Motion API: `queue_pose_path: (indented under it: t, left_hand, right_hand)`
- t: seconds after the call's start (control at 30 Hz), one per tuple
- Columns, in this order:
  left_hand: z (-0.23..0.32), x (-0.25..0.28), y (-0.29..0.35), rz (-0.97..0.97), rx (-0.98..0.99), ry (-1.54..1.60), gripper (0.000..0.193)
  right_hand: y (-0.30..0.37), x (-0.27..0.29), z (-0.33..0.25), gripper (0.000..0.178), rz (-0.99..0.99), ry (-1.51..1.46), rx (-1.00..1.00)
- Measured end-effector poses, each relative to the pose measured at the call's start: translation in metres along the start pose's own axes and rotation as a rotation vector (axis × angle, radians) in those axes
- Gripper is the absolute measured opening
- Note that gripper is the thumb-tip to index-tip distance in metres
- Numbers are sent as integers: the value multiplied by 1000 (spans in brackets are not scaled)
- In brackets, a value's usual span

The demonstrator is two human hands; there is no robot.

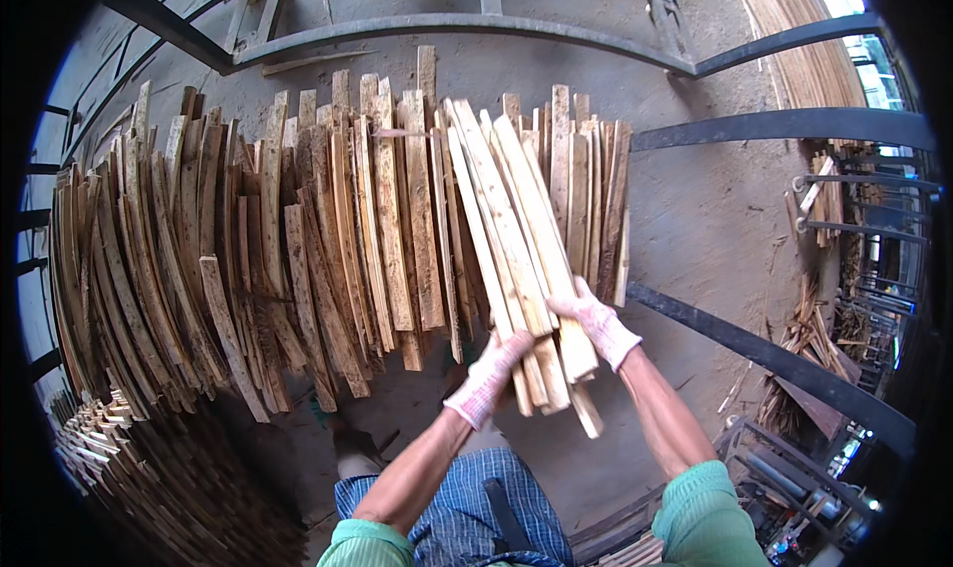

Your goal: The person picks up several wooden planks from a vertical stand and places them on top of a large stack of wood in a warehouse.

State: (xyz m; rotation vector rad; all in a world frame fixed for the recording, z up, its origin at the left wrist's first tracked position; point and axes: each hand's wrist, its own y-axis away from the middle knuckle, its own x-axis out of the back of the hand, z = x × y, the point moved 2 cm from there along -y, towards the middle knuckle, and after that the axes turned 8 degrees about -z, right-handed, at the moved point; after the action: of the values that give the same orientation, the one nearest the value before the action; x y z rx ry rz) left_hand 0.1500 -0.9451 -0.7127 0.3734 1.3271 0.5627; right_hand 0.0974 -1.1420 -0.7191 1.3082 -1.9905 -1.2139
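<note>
Both my hands, in pale pinkish work gloves, grip a bundle of light wooden strips [516, 239] by its near end. My left hand [492, 373] wraps the bundle's left side. My right hand [596, 324] clasps its right side, thumb toward the top. The strips point away from me, leaning slightly left, their far ends over a wide row of wooden strips [382, 229]. Whether the bundle touches that row, I cannot tell. Strips in the row lie side by side, several darker and rough with bark.
A dark metal frame [447, 29] runs behind the row, with metal bars [784, 128] reaching out to the right. At lower left stands a dense stack of strips [159, 478]. Long boards [794, 36] lie at far right, and scrap wood [814, 344] below them near machinery [794, 488].
</note>
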Motion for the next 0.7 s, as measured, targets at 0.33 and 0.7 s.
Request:
queue_pose_path:
  t: [0.33,0.7]
  left_hand:
    - [-78,-116,166,65,304,367,69]
    - [-32,-163,265,-139,87,395,79]
  right_hand:
    - [232,-37,27,72,12,-60,-160]
    - [278,-101,-53,92,-241,129,-295]
